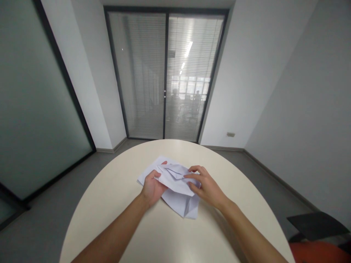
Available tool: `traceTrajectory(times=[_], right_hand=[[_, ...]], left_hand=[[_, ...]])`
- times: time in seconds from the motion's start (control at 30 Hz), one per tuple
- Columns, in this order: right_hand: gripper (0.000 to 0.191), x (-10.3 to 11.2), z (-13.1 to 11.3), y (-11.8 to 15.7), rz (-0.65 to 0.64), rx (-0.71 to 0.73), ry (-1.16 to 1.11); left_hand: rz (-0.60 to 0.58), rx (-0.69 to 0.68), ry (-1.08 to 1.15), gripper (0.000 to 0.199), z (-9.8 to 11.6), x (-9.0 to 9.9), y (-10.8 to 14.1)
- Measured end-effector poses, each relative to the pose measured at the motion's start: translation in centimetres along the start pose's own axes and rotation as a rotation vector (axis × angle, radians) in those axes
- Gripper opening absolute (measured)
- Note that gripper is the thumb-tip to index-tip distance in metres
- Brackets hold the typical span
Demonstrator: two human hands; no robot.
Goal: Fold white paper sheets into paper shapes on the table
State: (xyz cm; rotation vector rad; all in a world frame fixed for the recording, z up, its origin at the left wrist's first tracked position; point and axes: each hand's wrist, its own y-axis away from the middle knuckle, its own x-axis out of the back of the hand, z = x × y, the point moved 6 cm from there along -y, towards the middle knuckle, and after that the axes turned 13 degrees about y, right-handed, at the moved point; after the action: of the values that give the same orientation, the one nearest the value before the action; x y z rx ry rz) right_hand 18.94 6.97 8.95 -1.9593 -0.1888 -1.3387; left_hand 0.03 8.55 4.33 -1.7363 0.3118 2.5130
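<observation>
A folded sheet of white paper [175, 182], with creases and a raised flap near its middle, is held just above the table. My left hand [154, 188] grips its left edge, thumb on top and fingers underneath, mostly hidden by the sheet. On the right side, my right hand [204, 184] has its fingers bent and spread, with fingertips touching the upper face of the paper near the flap. More white paper [181, 204] shows beneath and behind the held part; I cannot tell whether it is the same sheet.
The round cream table [115, 197] fills the lower middle. A chair with a black back [318, 224] and red seat [320, 252] stands at the lower right. Beyond the table are a glass door with blinds [164, 73], white walls and a wall socket [230, 134].
</observation>
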Motion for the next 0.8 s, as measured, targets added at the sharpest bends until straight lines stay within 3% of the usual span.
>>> traceTrajectory(times=[0.17, 0.37, 0.5, 0.6, 0.8], right_hand=[[0.038, -0.2, 0.5, 0.3, -0.081, -0.002, 0.067], [0.019, -0.2, 0.7, 0.2, -0.116, 0.058, 0.238], [0.018, 0.1, 0.4, 0.0, -0.121, 0.076, 0.295], [0.016, 0.5, 0.6, -0.1, -0.071, 0.006, 0.141], [0.026, 0.5, 2.5, 0.2, 0.081, -0.262, -0.455]], left_hand=[[-0.008, -0.020, 0.005, 0.068, 0.0, 0.3, -0.1], [-0.015, -0.032, 0.011, 0.065, 0.1, 0.3, -0.1], [0.014, -0.061, 0.017, 0.065, 0.3, 0.3, -0.1], [0.031, -0.067, 0.006, 0.065, 0.3, 0.3, -0.3], [0.057, -0.056, -0.014, 0.057, 0.4, 1.0, -0.9]])
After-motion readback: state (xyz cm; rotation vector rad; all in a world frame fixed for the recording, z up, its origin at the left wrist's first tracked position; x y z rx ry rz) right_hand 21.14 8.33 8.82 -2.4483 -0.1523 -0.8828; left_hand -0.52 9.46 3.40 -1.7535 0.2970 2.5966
